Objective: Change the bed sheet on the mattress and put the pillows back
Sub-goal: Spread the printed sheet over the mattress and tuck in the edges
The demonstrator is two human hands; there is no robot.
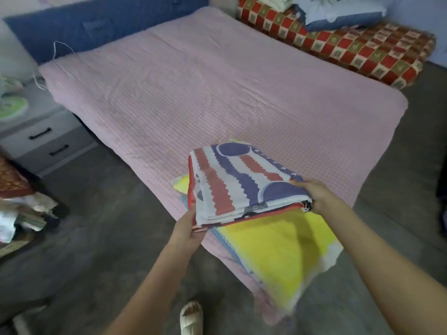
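Note:
A folded sheet (pixel 239 180) with red, white and blue wavy stripes is held over the near corner of the mattress (pixel 193 88), which wears a pink quilted cover. My left hand (pixel 188 226) grips the fold's near left corner. My right hand (pixel 314 194) grips its right edge. Under it lies a yellow and pale blue sheet (pixel 278 247), draped over the mattress corner. A blue and white pillow (pixel 343 15) lies on the checked bench at the far right.
A red and gold checked bench (pixel 362 49) runs along the bed's far side. A grey nightstand (pixel 41 136) with drawers stands at the left, a clothes pile (pixel 21 213) below it. A blue headboard (pixel 96 22) is behind. My slippered foot (pixel 191 317) is on the grey floor.

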